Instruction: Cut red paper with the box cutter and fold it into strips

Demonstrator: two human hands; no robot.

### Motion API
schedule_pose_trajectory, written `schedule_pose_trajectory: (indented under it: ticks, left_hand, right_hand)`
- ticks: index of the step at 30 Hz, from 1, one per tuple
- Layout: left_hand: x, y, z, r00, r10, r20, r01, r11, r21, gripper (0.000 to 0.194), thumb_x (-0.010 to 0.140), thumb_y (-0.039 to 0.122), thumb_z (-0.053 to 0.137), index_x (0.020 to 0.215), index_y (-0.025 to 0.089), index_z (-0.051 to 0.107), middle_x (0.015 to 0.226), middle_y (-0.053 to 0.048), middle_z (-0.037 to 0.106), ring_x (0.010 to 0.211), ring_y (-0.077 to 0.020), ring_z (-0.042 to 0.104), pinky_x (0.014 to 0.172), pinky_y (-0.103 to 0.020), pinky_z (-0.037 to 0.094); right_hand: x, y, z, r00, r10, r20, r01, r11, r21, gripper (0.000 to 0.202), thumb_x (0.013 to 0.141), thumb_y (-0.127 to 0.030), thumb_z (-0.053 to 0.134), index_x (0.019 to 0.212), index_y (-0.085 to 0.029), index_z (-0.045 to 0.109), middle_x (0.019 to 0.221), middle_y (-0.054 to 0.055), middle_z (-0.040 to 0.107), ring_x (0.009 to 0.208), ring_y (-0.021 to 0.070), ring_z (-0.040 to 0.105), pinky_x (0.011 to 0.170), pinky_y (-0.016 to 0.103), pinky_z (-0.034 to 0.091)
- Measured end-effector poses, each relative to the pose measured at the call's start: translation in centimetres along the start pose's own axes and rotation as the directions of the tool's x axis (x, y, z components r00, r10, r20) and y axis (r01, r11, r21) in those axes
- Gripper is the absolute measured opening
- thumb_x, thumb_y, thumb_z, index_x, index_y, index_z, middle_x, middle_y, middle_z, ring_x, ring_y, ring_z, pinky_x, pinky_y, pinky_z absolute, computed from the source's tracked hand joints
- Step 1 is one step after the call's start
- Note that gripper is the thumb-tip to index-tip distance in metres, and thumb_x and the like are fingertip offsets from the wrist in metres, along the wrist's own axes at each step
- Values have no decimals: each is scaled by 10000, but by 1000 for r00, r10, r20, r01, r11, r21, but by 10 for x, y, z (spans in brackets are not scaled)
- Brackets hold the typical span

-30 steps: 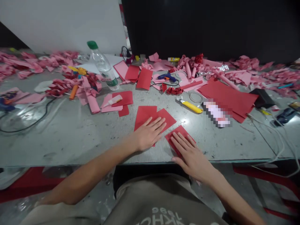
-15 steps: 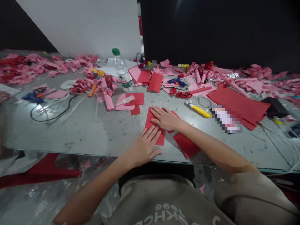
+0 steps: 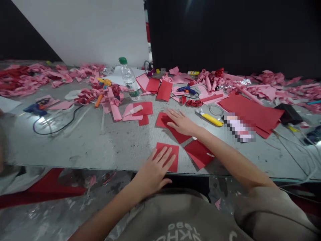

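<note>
A: What stands behind the grey table (image 3: pixel 120 144)?
B: A white panel (image 3: pixel 87 30) and a black panel (image 3: pixel 225 36), with pink and red paper scraps (image 3: pixel 27 78) strewn along the table's far side.
A: And the left hand (image 3: pixel 153 170)?
B: Its fingers lie spread and flat on a red sheet (image 3: pixel 175 164) at the near edge, grasping nothing; the thumb reaches out past that edge.
A: The right hand?
B: The right hand (image 3: pixel 182 124) is farther in, over two overlapping pieces, an upper red piece (image 3: pixel 161 122) and a lower red piece (image 3: pixel 179 136). Its fingers are stretched out, not clenched; the tips blur, so I cannot tell how firmly they press.
A: Anything near that arm?
B: A red square (image 3: pixel 198 154) lies beside the forearm, bearing a small white strip (image 3: pixel 210 155). Beyond the arm are a yellow cutter (image 3: pixel 212 119) and a coil of wire (image 3: pixel 216 110).
A: Any bottle?
B: Yes, a clear bottle (image 3: pixel 129 80) with a green cap, upright farther back.
</note>
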State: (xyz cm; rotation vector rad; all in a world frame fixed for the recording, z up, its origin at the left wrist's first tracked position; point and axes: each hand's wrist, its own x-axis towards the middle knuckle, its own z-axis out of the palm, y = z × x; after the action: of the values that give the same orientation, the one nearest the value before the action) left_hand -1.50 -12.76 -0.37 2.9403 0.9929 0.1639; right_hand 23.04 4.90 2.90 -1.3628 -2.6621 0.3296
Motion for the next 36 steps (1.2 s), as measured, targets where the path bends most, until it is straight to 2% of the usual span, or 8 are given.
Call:
schedule_pose_trajectory:
  ticks: [4, 7, 11, 15, 20, 24, 30, 36]
  left_hand:
    - [-24, 5, -10, 960, 226, -166, -222, 974, 44, 401, 1075, 173, 550, 1449, 117, 681, 1479, -132, 746, 1327, -299, 730, 1051, -442, 600]
    - [-21, -19, -44, 960, 163, -226, -197, 971, -136, 343, 1079, 150, 487, 1280, 156, 766, 1212, -98, 848, 1066, -255, 808, 909, -405, 630]
    - [40, -93, -94, 996, 13, 85, 36, 835, -550, 262, 1074, 394, 608, 1213, 296, 808, 1093, -15, 853, 975, -217, 797, 878, -327, 607]
    - [133, -164, -95, 980, -96, 174, 172, 852, -495, 548, 973, 549, 670, 1409, 224, 730, 1568, -119, 672, 1411, -343, 642, 1192, -439, 496]
    - [199, -200, -54, 971, -90, 221, 174, 902, -396, 592, 817, 482, 763, 1314, 160, 746, 1614, -178, 594, 1499, -381, 530, 1264, -469, 396]
    - [212, -207, -41, 960, -86, 268, 171, 934, -315, 544, 759, 480, 795, 1192, 154, 751, 1413, -176, 665, 1305, -358, 628, 1129, -426, 475]
    - [221, -208, -49, 948, -65, 310, 151, 953, -261, 422, 734, 492, 819, 1008, 194, 698, 1265, -111, 671, 1097, -279, 648, 959, -343, 504]
    - [225, -211, -43, 942, -119, 313, 228, 913, -338, 623, 661, 423, 854, 1215, 208, 667, 1107, -58, 710, 940, -246, 644, 805, -315, 472]
  right_hand:
    - [-97, -4, -21, 996, -41, -80, 46, 997, 63, 688, 1132, -494, 536, 1754, -265, 353, 1833, 117, 322, 1707, 321, 301, 1393, 635, 234]
    - [-177, -14, -18, 999, -18, -51, 23, 995, 101, 844, 1054, -561, 683, 1773, -363, 288, 1808, 78, 380, 1669, 342, 382, 1348, 638, 377]
    - [-246, -29, 7, 997, -17, -76, 22, 998, 67, 964, 972, -512, 809, 1771, -364, 290, 1748, 89, 477, 1616, 381, 468, 1284, 710, 457]
    - [-266, -41, 17, 975, -77, -207, 127, 962, 240, 710, 1022, -110, 616, 1641, -447, 523, 1460, -1, 769, 1373, 270, 730, 1216, 600, 573]
    - [-225, -37, -16, 954, 167, -249, 24, 786, 617, 168, 1069, -317, 667, 1140, -298, 817, 1099, 27, 862, 982, 232, 822, 873, 381, 674]
    - [-140, -6, -32, 956, 271, -117, -195, 877, 438, 345, 1075, -471, 623, 935, -193, 773, 856, 37, 786, 779, 215, 712, 698, 338, 555]
    - [-37, 29, -23, 995, 99, -28, -92, 976, 197, 143, 852, -280, 844, 937, -200, 760, 1254, 113, 781, 1136, 309, 693, 953, 405, 529]
    - [-21, 30, -24, 996, 87, 33, -89, 994, 62, 343, 857, -437, 882, 1094, -220, 762, 1401, 153, 701, 1307, 415, 600, 1020, 514, 515]
